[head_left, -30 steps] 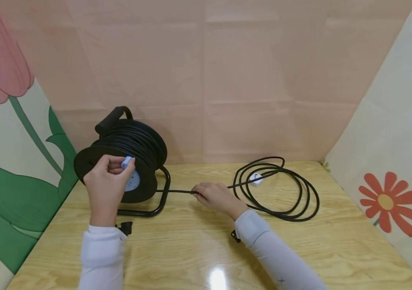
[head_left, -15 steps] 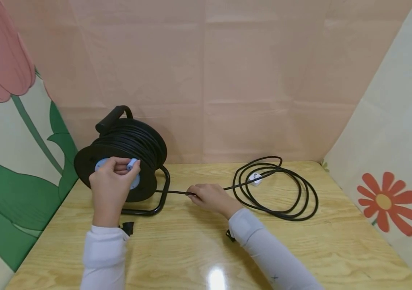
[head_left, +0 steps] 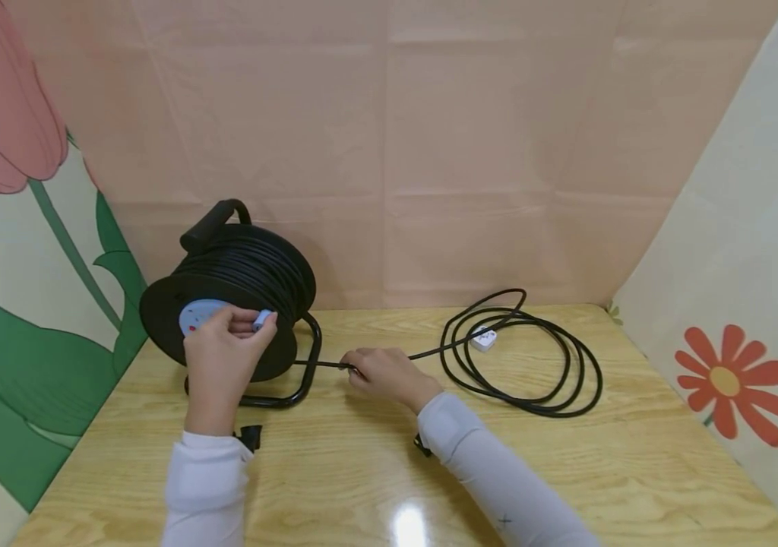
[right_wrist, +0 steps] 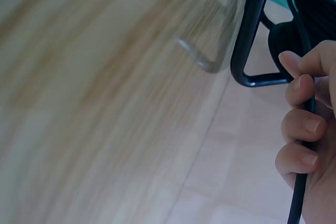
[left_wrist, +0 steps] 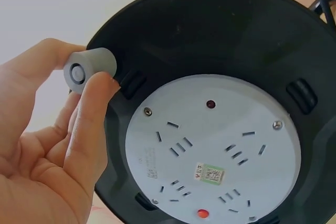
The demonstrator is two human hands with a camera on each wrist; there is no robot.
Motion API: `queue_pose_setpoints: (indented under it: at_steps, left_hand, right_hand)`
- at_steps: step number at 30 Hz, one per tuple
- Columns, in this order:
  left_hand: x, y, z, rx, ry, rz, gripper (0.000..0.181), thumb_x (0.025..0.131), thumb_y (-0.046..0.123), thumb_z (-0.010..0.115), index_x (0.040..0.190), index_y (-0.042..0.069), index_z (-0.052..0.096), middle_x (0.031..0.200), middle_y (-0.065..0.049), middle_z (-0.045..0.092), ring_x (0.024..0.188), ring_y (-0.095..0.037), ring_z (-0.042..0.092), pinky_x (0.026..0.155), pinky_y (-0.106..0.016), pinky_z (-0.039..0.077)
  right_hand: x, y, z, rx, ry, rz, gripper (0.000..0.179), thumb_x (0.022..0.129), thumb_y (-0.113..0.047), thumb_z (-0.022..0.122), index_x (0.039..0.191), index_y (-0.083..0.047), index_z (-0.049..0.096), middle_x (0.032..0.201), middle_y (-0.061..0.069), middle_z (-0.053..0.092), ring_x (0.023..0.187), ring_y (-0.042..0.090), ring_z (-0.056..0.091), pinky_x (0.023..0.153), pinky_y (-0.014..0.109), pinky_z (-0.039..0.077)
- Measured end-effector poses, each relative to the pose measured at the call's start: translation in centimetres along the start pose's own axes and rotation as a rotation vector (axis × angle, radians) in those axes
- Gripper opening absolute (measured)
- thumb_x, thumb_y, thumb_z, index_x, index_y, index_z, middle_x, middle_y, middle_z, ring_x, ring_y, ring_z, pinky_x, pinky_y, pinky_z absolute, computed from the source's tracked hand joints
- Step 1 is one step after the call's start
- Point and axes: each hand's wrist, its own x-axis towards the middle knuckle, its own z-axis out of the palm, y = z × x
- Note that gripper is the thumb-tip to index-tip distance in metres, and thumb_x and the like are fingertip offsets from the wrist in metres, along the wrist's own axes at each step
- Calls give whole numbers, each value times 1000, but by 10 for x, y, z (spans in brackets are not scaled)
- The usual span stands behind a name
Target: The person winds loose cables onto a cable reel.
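A black cable reel [head_left: 252, 266] wound with black cable stands at the left of the table. My left hand [head_left: 225, 349] pinches the small light-blue crank knob [left_wrist: 97, 64] on the reel's front disc, between thumb and fingers. Beside it, the round socket panel [left_wrist: 210, 145] shows slots, a red button and a label. My right hand [head_left: 389, 376] has its fingers curled round the black cable [head_left: 327, 364], just right of the reel's stand [head_left: 303, 380]. In the right wrist view the cable [right_wrist: 298, 198] runs through that fist toward the reel.
Loose coils of cable [head_left: 577, 342] lie at the right of the table, with a white plug [head_left: 483, 339] among them. Black straps hang under both wrists. A pink backdrop [head_left: 464, 152] rises behind the wooden table [head_left: 334, 486], with flower-printed panels at either side.
The crank knob and my left hand have swung right and slightly down across the disc. My right hand has shifted left toward the reel, drawing the cable along; the coils' top loop has moved.
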Motion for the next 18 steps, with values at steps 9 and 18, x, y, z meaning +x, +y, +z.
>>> queue_pose_setpoints:
  at_steps: [9, 18]
  left_hand:
    - [-6, -2, 6, 0, -38, -16, 29, 87, 34, 79, 89, 5, 73, 79, -7, 73, 70, -18, 70, 60, -36, 59]
    - [-9, -3, 8, 4, -86, -36, 29, 85, 31, 81, 90, 4, 73, 80, -9, 73, 70, -20, 70, 60, -40, 59]
  right_hand:
    - [8, -9, 7, -3, -23, 3, 26, 105, -22, 54, 128, -14, 66, 115, -3, 70, 93, 10, 68, 74, 26, 57]
    - [13, -18, 2, 9, -72, 34, 26, 106, -24, 52, 128, -15, 65, 109, -3, 70, 89, 10, 68, 71, 27, 57]
